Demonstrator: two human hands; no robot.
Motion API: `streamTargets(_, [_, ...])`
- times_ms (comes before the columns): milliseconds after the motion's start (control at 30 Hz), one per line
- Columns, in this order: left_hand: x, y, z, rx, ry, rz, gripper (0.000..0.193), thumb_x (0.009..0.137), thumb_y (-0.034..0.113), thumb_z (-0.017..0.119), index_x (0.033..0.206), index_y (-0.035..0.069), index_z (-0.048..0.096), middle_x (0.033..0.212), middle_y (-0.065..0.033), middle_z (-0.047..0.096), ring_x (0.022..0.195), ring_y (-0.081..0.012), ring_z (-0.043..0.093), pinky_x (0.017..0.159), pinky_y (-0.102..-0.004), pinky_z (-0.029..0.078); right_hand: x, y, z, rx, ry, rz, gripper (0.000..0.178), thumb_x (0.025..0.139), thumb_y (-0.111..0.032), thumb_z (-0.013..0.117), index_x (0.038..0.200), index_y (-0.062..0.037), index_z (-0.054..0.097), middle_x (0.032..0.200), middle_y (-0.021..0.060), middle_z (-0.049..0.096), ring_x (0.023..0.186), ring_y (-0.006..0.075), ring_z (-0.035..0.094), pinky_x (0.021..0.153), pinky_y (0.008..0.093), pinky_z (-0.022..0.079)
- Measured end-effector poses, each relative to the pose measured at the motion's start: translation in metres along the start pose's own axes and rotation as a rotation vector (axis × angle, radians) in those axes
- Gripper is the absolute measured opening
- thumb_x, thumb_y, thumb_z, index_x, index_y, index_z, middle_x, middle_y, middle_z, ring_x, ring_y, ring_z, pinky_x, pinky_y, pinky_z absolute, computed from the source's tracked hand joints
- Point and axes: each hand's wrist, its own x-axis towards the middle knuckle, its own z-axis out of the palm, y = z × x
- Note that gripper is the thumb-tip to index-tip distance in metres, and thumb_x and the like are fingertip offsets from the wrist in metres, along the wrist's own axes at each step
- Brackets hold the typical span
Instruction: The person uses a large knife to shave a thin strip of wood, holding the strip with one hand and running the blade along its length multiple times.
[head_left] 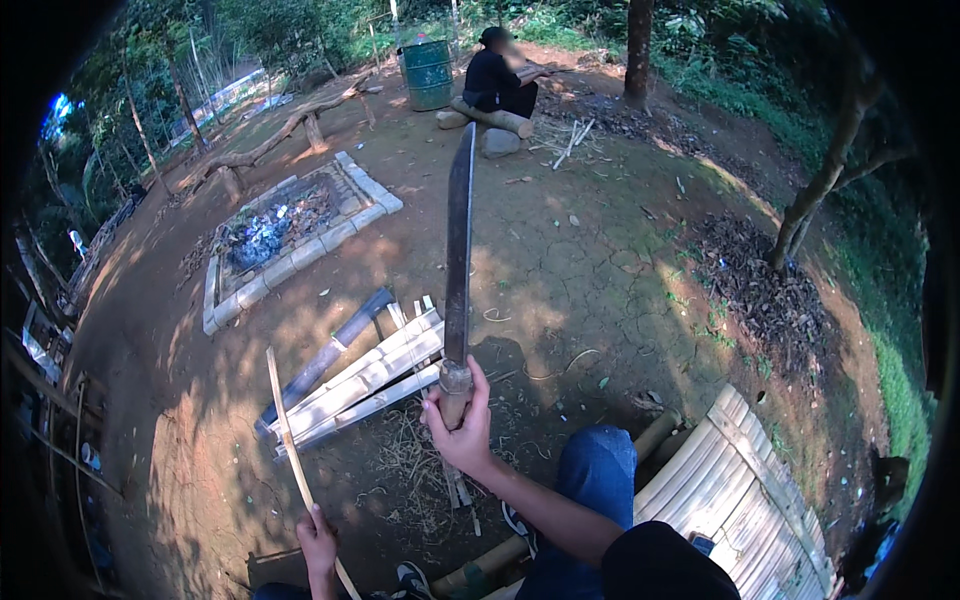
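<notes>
My right hand point(468, 430) grips the wooden handle of a machete point(458, 250), whose long dark blade points up and away from me. Lower and to the left, my left hand point(318, 545) is closed round a thin bamboo strip point(285, 430). The strip slants upward to the left, apart from the blade. Beyond my hands, split bamboo pieces point(365, 375) lie in a fan on the ground, beside a dark bamboo pole point(330, 350). Thin shavings point(415, 450) are scattered below the machete handle.
A slatted bamboo bench point(720, 480) stands at my right. Farther off are a brick-edged fire pit point(330, 238) with ash, a green drum point(427, 75) and a person point(490, 75) in dark clothes sitting on a log. A small tree point(815, 200) rises at the right.
</notes>
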Motion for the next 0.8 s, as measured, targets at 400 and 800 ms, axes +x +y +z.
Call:
streamTargets(400, [-0.003,0.007,0.015,0.084,-0.020,0.114,0.041,0.106,0.029,0.046,0.073,0.005,0.046,0.051,0.0015,0.042,0.046,-0.0059,0.040,0.041,-0.0280,0.031,0.109,-0.062,-0.097,-0.101,0.245,-0.841,0.020,0.098,-0.015,0.057,0.082,-0.0058,0.048,0.075,0.0077,0.057,0.081,0.0258,0.066,0.091,0.0526,0.049])
streamTargets(800, [0.000,-0.012,0.001,0.032,-0.037,0.115,0.038,0.105,0.038,0.046,0.078,0.012,0.041,0.053,0.0048,0.036,0.041,-0.0052,0.037,0.037,-0.0240,0.029,0.223,-0.317,-0.167,-0.014,0.561,-1.737,0.039,0.097,-0.038,0.054,0.070,-0.0105,0.048,0.067,0.0034,0.052,0.080,0.0257,0.062,0.086,0.0433,0.050])
